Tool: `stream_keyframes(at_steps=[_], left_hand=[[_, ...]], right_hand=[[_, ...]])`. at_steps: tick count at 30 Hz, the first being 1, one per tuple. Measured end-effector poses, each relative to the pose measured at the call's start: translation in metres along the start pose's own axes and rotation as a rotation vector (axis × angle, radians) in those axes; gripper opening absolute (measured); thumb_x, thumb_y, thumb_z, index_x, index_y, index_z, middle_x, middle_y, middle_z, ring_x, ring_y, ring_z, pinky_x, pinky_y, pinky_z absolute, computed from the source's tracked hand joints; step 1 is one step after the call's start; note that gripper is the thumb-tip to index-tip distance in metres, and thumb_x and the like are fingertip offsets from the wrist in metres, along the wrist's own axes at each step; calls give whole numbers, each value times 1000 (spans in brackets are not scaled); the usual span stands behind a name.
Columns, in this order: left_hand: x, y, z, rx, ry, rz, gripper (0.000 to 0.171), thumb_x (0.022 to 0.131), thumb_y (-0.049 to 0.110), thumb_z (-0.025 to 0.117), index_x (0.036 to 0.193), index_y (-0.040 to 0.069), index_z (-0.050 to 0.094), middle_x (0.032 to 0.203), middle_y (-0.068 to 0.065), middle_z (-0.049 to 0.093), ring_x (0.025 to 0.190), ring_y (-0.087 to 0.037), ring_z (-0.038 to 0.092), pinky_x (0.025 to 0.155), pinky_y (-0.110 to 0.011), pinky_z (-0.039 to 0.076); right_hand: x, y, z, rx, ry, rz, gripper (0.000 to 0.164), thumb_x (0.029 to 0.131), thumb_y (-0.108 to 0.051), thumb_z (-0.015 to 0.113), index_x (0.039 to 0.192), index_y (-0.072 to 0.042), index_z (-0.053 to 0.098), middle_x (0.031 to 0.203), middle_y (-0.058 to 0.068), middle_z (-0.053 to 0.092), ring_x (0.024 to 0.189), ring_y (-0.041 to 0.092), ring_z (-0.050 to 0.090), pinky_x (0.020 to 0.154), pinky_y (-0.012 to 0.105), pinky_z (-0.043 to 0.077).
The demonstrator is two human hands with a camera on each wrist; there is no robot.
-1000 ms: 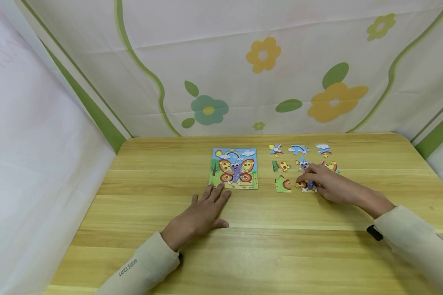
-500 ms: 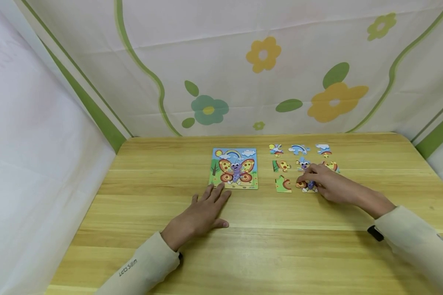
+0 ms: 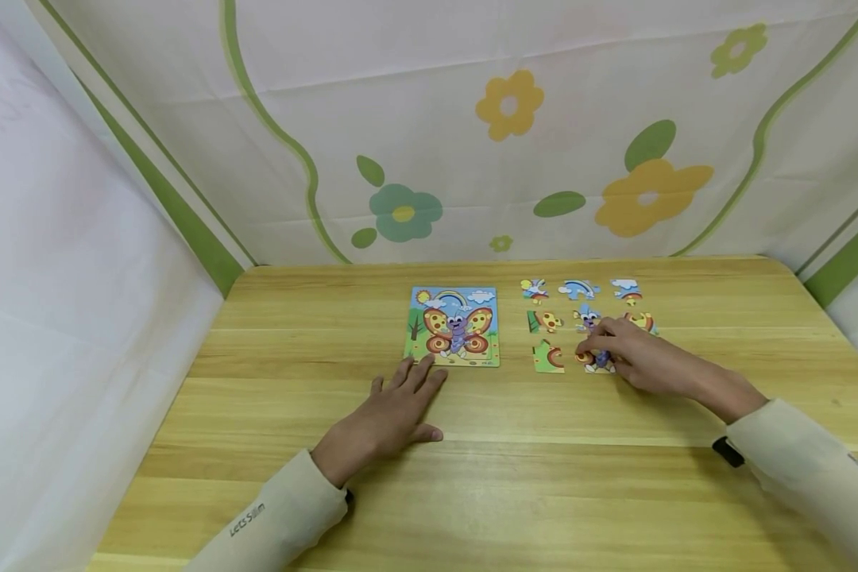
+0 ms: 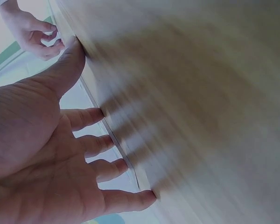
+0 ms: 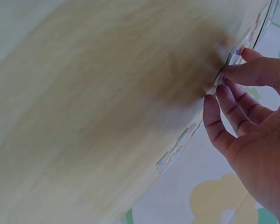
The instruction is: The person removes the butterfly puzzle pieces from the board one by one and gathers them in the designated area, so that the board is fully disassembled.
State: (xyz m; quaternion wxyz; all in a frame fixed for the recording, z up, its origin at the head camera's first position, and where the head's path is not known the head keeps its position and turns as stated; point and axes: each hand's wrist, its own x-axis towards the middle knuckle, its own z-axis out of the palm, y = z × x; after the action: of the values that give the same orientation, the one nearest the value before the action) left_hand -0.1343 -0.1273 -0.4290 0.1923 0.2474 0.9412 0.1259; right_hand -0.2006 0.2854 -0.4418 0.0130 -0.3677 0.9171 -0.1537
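Observation:
With spread, straight fingers, my left hand [image 3: 389, 417] rests on the wooden table, its fingertips at the lower edge of a square butterfly picture board [image 3: 452, 324]. My right hand [image 3: 647, 357] pinches a puzzle piece [image 3: 600, 363] with purple and red butterfly parts, in the bottom row of loose pieces. In the right wrist view the thumb and fingers hold that puzzle piece [image 5: 234, 52] close to the tabletop, slightly tilted. The right hand partly covers the piece and its right-hand neighbours. Just left of it lies a green corner piece [image 3: 546, 359].
Several other puzzle pieces lie in rows at the right: a sun piece [image 3: 535, 291], a rainbow piece [image 3: 579, 290], a cloud piece [image 3: 626, 291], a tree-and-wing piece [image 3: 543, 322] and a face piece [image 3: 588, 316]. A flowered cloth wall [image 3: 429, 143] stands behind the table [image 3: 515, 492].
The pinched puzzle piece has slid very slightly to the right, away from the green corner piece, with my right hand. My left hand and the picture board have stayed in place.

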Motion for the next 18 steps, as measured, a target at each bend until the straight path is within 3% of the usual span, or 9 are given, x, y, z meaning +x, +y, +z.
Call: stream_keyframes(at_steps=[10,18], left_hand=[[0,0,0,11,-3,3,83,102,45,63,168,16,23,177,-13,12,162,-44,11,119,-74,26],[1,0,0,18,-4,1,84,101,46,64,168,15,24,177,-13,13,162,-44,12,119,-75,26]], right_hand=[[14,-11,-2,1,70,-66,58,79,24,63,119,-16,75,113,1,67,106,23,62,84,44,51],[50,-36,3,61,7,-31,46,91,15,63,126,-13,73,116,4,65,105,19,56,85,40,50]])
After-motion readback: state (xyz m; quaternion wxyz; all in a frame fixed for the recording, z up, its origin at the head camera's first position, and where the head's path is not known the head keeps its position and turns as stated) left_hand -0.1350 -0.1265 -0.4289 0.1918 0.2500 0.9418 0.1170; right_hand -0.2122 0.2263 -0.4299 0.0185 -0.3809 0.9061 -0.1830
